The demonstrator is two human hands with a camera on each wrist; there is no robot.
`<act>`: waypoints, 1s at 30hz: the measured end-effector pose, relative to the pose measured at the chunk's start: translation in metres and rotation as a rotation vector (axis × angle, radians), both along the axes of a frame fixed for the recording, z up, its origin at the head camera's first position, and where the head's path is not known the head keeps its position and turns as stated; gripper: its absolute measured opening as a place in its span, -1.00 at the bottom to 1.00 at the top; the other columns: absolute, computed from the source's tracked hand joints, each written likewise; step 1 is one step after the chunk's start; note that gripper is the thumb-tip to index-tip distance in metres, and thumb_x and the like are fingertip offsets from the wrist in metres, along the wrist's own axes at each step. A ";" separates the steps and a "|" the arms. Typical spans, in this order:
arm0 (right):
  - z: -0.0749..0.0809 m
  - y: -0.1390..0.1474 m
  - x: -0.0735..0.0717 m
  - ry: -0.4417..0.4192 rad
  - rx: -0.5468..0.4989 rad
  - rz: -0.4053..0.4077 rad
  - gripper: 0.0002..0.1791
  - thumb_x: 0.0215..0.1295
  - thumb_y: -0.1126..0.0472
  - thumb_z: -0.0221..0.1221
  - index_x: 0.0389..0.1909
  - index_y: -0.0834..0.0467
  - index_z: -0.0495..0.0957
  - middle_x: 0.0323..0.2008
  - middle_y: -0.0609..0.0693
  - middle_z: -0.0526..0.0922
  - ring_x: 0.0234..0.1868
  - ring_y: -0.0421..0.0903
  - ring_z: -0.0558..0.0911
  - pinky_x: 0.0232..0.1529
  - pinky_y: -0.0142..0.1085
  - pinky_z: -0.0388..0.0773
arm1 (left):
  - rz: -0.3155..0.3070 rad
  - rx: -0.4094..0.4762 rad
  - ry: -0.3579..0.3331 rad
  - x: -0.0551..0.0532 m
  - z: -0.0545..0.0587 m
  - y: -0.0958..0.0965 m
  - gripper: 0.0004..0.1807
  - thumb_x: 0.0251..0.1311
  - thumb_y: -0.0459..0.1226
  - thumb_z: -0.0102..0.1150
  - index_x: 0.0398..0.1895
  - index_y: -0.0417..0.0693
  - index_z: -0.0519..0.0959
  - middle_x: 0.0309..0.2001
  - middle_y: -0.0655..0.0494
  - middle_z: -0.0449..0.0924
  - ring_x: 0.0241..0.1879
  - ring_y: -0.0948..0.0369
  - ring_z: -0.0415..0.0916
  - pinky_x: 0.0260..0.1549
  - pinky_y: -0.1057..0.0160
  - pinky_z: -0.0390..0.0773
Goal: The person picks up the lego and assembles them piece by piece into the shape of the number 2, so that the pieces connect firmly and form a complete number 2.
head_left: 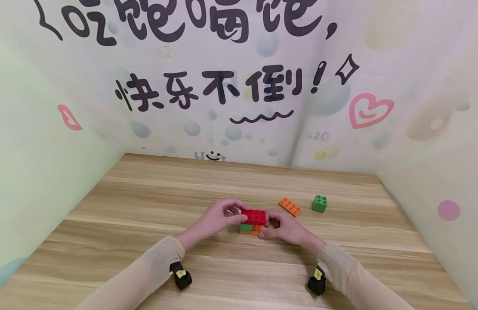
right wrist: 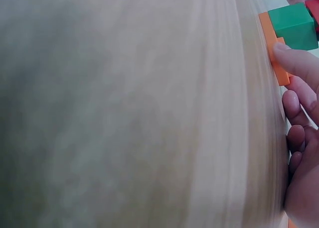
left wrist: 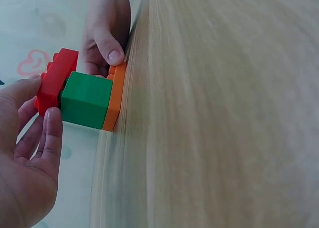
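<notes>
In the head view, my left hand (head_left: pixel 220 216) pinches a red building brick (head_left: pixel 254 216) between thumb and fingers. Directly under that brick is a green block (left wrist: pixel 85 99), which stands on one end of a flat orange brick (left wrist: pixel 115 99). A narrow dark gap shows between red and green in the left wrist view, and the red brick looks slightly tilted. My right hand (head_left: pixel 289 229) holds the other end of the orange brick, its thumb on the studs at the near side. The orange brick lies flat on the table.
Behind my right hand, a second orange brick (head_left: pixel 289 206) lies on the wooden table (head_left: pixel 146 193). A second green block (head_left: pixel 319 203) stands to its right. A printed cloth wall (head_left: pixel 177 142) rises at the table's back edge.
</notes>
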State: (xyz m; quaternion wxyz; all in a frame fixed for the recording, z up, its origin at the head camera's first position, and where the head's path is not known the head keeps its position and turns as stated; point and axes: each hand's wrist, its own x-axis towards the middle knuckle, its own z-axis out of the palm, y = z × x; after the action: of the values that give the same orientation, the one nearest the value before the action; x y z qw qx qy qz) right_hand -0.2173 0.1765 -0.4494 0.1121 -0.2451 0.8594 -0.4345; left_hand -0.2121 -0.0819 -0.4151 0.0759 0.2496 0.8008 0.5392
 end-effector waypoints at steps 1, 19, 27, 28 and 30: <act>0.000 0.000 0.000 0.004 -0.001 0.003 -0.69 0.06 0.09 0.46 -0.34 0.12 0.53 -0.41 -0.06 0.48 -0.45 -0.24 0.34 -0.44 -0.44 0.26 | 0.000 0.000 0.001 0.000 0.000 0.000 -0.74 0.19 -0.26 0.35 -0.04 -0.05 0.67 -0.18 -0.05 0.67 -0.30 0.26 0.55 -0.32 0.42 0.61; 0.001 -0.001 0.002 -0.014 -0.008 -0.018 -0.69 0.08 0.14 0.45 -0.29 0.18 0.55 -0.38 0.01 0.49 -0.43 -0.20 0.31 -0.44 -0.43 0.22 | 0.000 0.021 -0.006 0.001 -0.003 0.001 -0.74 0.18 -0.26 0.36 -0.06 -0.05 0.67 -0.20 -0.06 0.66 -0.30 0.24 0.55 -0.32 0.41 0.62; 0.000 -0.001 0.002 -0.017 0.001 -0.021 -0.69 0.08 0.12 0.46 -0.30 0.16 0.55 -0.38 0.00 0.49 -0.42 -0.20 0.33 -0.42 -0.43 0.24 | 0.003 0.018 -0.011 0.001 -0.002 0.001 -0.73 0.17 -0.27 0.37 -0.05 -0.06 0.67 -0.21 -0.05 0.66 -0.30 0.25 0.55 -0.31 0.42 0.62; 0.000 -0.001 0.001 -0.017 -0.002 -0.018 -0.69 0.07 0.11 0.46 -0.30 0.16 0.55 -0.38 -0.01 0.49 -0.42 -0.20 0.33 -0.42 -0.44 0.25 | 0.002 0.017 -0.010 0.001 -0.002 0.001 -0.73 0.17 -0.27 0.37 -0.05 -0.06 0.67 -0.21 -0.05 0.66 -0.30 0.25 0.55 -0.31 0.42 0.62; -0.001 -0.001 0.001 -0.014 -0.005 -0.014 -0.68 0.07 0.10 0.46 -0.31 0.16 0.55 -0.39 -0.02 0.49 -0.43 -0.21 0.34 -0.42 -0.44 0.25 | 0.002 0.015 -0.008 0.000 -0.002 0.001 -0.73 0.17 -0.27 0.37 -0.06 -0.05 0.67 -0.21 -0.04 0.66 -0.29 0.25 0.55 -0.31 0.42 0.62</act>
State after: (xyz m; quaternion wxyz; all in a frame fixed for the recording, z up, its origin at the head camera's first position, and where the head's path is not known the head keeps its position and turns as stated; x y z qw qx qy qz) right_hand -0.2165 0.1760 -0.4501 0.1144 -0.2365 0.8591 -0.4393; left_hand -0.2119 -0.0810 -0.4175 0.0766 0.2473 0.7965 0.5464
